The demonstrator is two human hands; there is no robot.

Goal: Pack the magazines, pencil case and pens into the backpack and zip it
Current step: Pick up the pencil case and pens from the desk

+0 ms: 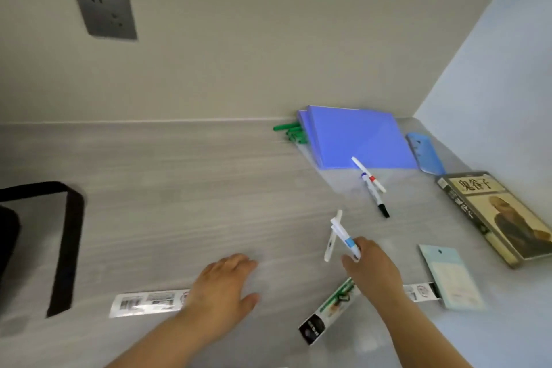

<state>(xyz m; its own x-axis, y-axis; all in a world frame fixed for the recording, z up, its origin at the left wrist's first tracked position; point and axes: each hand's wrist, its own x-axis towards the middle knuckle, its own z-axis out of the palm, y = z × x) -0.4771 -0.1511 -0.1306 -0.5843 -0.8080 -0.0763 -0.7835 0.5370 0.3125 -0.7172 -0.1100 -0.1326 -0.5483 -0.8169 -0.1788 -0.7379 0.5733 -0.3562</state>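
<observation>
My right hand is closed on two white pens with blue bands, lifted just above the grey desk. One more white pen lies under them. My left hand rests flat and empty on the desk. Two markers, one red-banded and one black-tipped, lie crossed farther back. Two purple-blue booklets are stacked at the back right, with green pens beside them. A light blue pencil case lies by the right wall. The black backpack and its strap show at the left edge.
A book with a portrait cover lies at the right. A pale card pack sits in front of it. A green and black pen box lies under my right wrist. Printed label strips run along the front. A wall socket is above.
</observation>
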